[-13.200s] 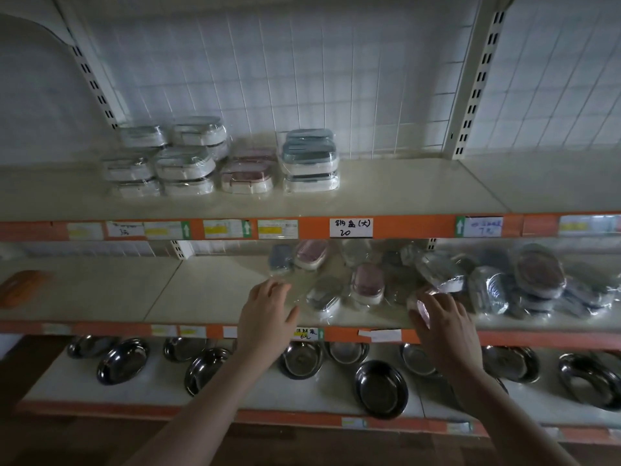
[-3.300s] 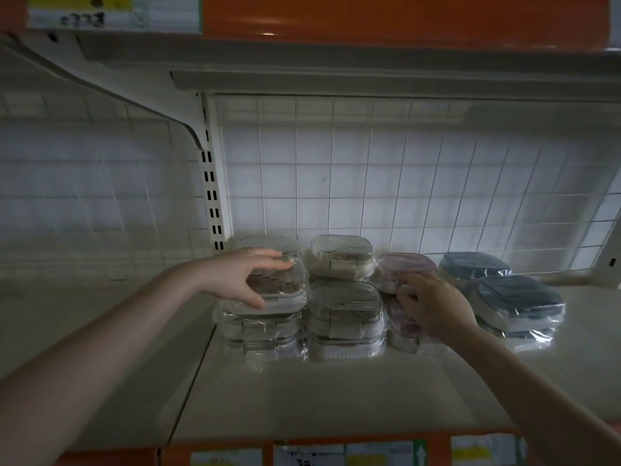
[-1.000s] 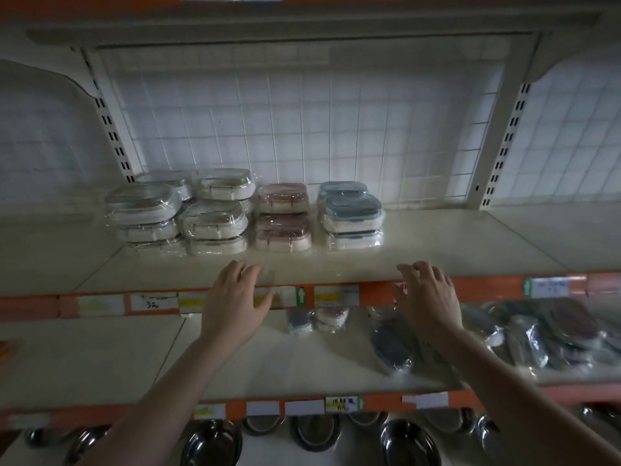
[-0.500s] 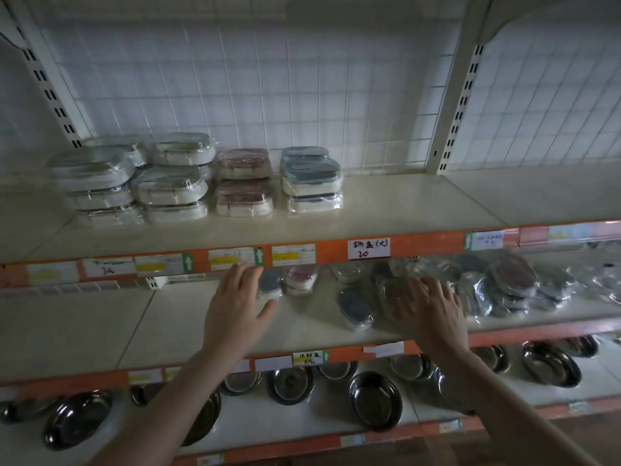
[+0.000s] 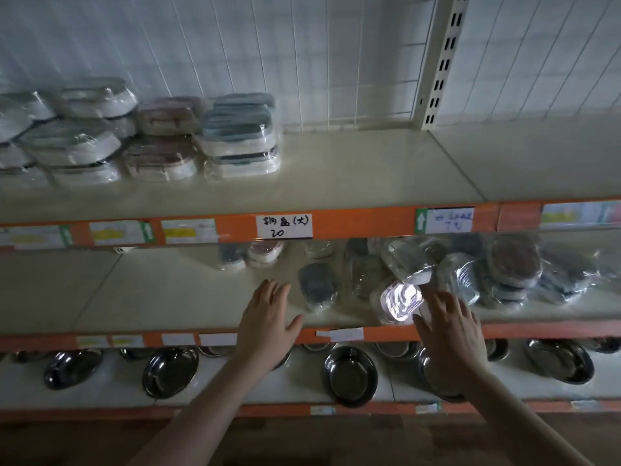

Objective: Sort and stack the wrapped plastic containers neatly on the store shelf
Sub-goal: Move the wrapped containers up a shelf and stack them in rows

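Neat stacks of wrapped containers stand on the upper shelf point(image 5: 353, 183): clear-lidded ones point(image 5: 72, 142) at the left, a pink pair point(image 5: 164, 153), then blue-lidded ones point(image 5: 240, 139). On the middle shelf point(image 5: 161, 294) a loose heap of wrapped containers point(image 5: 470, 270) lies at the right. My left hand point(image 5: 267, 322) hovers open at the shelf's front edge, beside a dark-lidded container point(image 5: 316, 285). My right hand point(image 5: 450, 326) reaches with straight fingers to a shiny clear wrapped container point(image 5: 400, 299); its fingertips are at the container's right edge.
Steel oval dishes point(image 5: 349, 375) fill the bottom shelf below my hands. Orange price rails with paper labels point(image 5: 284, 226) edge each shelf. A perforated upright post point(image 5: 440, 62) and white wire grid back the shelving. The upper shelf's right part is bare.
The view has dropped and closed in on the middle shelf. Both hands have moved forward over its front edge, the right one up to the shiny clear container.
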`<state>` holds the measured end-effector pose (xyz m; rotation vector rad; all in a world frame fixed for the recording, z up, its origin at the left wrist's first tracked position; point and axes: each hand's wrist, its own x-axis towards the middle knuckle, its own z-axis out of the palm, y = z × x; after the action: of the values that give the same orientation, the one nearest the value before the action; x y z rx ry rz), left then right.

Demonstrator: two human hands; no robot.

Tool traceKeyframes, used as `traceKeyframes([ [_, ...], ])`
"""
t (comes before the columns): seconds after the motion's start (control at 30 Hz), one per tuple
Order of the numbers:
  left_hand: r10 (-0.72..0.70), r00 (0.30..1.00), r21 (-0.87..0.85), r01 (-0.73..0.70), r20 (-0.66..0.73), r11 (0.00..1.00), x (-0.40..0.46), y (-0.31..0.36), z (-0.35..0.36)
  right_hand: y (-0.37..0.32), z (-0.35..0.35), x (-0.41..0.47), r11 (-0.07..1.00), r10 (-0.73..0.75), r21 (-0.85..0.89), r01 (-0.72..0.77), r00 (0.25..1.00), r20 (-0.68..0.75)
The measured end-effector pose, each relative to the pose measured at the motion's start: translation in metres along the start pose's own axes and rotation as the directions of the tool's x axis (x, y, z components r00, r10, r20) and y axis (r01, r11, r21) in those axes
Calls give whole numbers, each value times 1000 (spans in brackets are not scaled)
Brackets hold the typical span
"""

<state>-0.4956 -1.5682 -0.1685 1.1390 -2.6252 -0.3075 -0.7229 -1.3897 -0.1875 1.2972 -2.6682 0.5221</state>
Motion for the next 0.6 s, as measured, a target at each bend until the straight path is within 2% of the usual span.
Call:
traceKeyframes([
  [0.23,-2,1000,1,2,10,1000,33,16,53,28,40,16,999,31,21,-32,998,62],
  [0.6,-6,989,52,-2,151,999,90,-3,152,33,113,20,977,158,124,-174,979,132],
])
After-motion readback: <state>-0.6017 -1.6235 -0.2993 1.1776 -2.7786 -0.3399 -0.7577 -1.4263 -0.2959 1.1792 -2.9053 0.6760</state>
